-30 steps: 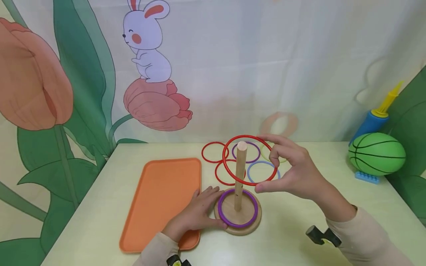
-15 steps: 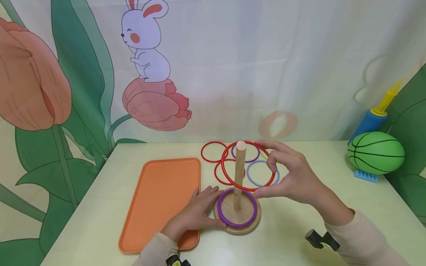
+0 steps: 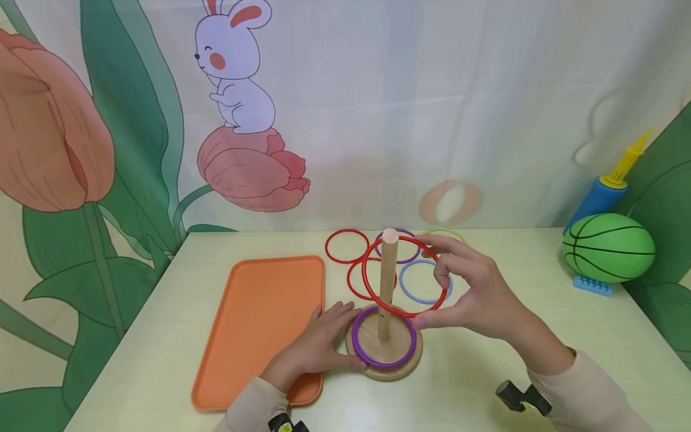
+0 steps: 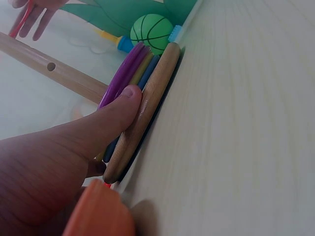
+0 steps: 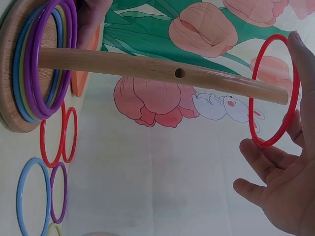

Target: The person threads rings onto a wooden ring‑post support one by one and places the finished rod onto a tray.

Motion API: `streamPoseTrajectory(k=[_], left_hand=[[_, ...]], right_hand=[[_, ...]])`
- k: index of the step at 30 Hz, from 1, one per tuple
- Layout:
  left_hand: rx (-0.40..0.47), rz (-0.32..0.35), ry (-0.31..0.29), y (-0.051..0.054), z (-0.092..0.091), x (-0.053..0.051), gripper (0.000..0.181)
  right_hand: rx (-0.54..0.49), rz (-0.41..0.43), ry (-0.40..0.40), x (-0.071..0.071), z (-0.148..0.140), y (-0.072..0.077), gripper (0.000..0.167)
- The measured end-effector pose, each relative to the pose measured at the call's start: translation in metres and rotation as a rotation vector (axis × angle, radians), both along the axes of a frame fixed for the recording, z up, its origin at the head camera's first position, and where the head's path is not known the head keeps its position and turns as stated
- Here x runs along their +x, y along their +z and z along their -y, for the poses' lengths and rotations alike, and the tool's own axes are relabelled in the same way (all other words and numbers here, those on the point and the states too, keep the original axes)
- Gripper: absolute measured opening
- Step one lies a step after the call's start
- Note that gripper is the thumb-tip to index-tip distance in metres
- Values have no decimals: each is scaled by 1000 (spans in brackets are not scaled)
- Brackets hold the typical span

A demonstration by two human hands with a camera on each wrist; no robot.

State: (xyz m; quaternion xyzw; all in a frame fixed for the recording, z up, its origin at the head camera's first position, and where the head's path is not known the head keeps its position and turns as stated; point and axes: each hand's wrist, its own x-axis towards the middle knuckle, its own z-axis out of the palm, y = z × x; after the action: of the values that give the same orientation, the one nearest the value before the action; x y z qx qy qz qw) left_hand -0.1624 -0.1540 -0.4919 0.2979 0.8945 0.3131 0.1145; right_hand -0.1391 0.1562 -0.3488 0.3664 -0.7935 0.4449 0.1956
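Note:
My right hand pinches a red ring between thumb and fingers. It holds the ring tilted around the upper part of the wooden peg; in the right wrist view the peg's tip reaches through it. My left hand holds the left side of the stand's round wooden base, its thumb against the rim and stacked rings. On the base lie purple rings, a yellow ring and a blue ring. Part of the left hand's fingers is hidden in its wrist view.
Behind the stand lie two loose red rings, a purple ring, a blue ring and a yellow-green ring. An orange tray is at left. A green ball, blue brick and pump stand right.
My right hand has come down a little with the red ring, which now sits lower along the peg. The left hand stays at the base.

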Motion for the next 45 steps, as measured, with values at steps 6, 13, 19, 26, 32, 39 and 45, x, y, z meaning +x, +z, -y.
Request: streamPoseTrajectory(k=[6, 13, 19, 26, 32, 39, 45], left_hand=[[3, -3, 0, 0, 1, 1, 101], [-4, -1, 3, -1, 1, 2, 101], [-10, 1, 2, -2, 1, 2, 101], [-5, -2, -1, -2, 2, 3, 101], [-6, -7, -2, -1, 2, 3, 101], [-6, -10, -2, 0, 1, 2, 102], [0, -5, -3, 0, 1, 1, 101]], right_hand=[[10, -2, -8, 1, -1, -3, 64], [-2, -29, 5, 3, 1, -7, 64], [-5, -4, 3, 3, 2, -11, 65], [-6, -29, 5, 3, 2, -12, 62], [0, -16, -5, 4, 1, -15, 59], [-5, 13, -8, 5, -1, -21, 60], [-18, 7, 17, 5, 1, -27, 57]])
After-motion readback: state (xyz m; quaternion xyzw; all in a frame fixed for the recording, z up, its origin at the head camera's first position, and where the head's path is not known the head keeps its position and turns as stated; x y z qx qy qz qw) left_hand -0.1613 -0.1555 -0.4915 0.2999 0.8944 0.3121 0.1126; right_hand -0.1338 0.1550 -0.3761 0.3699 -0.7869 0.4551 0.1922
